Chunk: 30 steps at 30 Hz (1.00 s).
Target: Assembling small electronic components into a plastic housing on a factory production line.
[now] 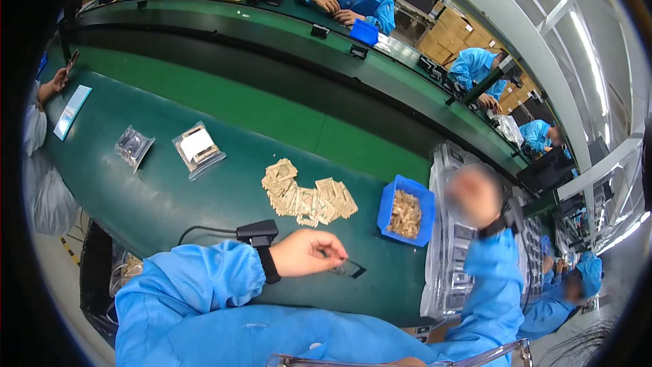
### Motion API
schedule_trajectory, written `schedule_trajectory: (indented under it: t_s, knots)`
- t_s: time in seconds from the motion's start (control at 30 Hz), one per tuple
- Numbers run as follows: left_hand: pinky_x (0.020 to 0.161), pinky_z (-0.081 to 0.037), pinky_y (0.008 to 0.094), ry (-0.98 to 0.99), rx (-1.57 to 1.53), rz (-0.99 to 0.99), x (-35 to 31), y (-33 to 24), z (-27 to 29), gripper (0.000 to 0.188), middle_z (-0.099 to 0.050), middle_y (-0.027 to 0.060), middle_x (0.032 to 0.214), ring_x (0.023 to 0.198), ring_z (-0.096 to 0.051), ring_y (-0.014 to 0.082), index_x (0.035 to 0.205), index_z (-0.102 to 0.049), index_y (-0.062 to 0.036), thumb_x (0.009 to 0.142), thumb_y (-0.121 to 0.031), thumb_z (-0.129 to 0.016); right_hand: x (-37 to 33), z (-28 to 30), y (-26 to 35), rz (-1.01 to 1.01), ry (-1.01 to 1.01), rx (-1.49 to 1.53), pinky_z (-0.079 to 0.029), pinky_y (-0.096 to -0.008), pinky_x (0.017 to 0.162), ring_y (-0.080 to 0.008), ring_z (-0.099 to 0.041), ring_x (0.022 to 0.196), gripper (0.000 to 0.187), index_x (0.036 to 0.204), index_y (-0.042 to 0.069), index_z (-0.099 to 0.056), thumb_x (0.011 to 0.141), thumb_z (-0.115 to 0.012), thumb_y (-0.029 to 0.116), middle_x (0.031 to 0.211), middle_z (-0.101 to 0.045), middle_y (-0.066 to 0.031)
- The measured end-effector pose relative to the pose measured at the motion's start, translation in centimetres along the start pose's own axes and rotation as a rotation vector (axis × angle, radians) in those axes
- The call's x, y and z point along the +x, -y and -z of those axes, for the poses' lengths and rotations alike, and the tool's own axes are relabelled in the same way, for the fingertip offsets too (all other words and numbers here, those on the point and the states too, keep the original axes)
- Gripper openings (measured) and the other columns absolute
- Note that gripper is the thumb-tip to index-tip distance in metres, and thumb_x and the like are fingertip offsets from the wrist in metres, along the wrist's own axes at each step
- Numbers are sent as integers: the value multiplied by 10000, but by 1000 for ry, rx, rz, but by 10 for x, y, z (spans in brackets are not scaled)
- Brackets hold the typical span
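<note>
Black and thin, the small part lies on the green table at lower centre of the frame, just right of the left hand. It looks like a flat dark frame or clip; its exact shape is too small to make out. The left hand's fingers are curled together and pinch a slim dark piece whose end touches the part. A black band sits on that wrist, with a black box and cable just beside it.

Right of centre, the right hand is raised and blurred, so I cannot tell whether it is spread, closed or holding anything. It hovers over stacked clear trays, whose contents are hard to read.

Between the hands stands a blue bin of tan pieces. A loose heap of tan pieces lies to its left. Two clear bags rest in the left-centre area. Other people in blue sleeves sit along the upper edge, partly cut off.
</note>
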State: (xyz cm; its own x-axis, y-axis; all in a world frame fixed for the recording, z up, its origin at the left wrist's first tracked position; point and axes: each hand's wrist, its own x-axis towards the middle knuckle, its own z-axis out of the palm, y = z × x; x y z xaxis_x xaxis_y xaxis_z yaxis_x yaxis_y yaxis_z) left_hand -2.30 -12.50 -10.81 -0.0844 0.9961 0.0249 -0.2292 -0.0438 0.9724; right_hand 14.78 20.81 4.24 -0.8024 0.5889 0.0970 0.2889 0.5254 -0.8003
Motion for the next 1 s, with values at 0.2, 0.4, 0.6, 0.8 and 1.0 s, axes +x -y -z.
schedule_trajectory:
  t_s: [0.2,0.4,0.6,0.8,1.0]
  knots:
    - [844,-511,248,-180,-272,-144,-15,-10,-2,140,-658,42,1008,936,-628,100,1027,-634,-13,904,50,-655,-150,-130,58,196,178,-482,-511,-421,697,-333,-631,772,210,966,82,-748,756,-747,94,792,-642,-135]
    - [811,-512,216,-135,-158,-55,-12,-16,-7,192,-638,16,990,899,-612,66,1095,-599,-4,911,27,-642,-153,-177,13,275,60,-393,-500,-414,697,-323,-622,819,264,993,64,-738,730,-766,69,830,-653,-109]
    - [846,-507,218,-107,-8,83,-20,-16,-20,210,-640,24,994,917,-606,65,1133,-620,7,924,28,-632,-176,-172,25,212,-99,-35,-523,-333,723,-262,-638,949,447,1139,60,-703,711,-827,97,1134,-673,-139]
    - [817,-518,207,-56,-20,116,-15,-10,-29,212,-649,17,960,899,-615,56,1128,-629,14,917,37,-638,-190,-183,-4,446,-116,-167,-544,-358,756,-284,-663,916,472,1068,37,-699,638,-877,117,1138,-689,-112]
    - [801,-526,202,-78,25,164,-13,-11,-27,214,-658,20,956,890,-629,58,1120,-631,7,909,35,-655,-185,-182,1,489,-122,-188,-544,-370,757,-291,-663,881,407,993,47,-711,617,-865,78,1120,-693,-99]
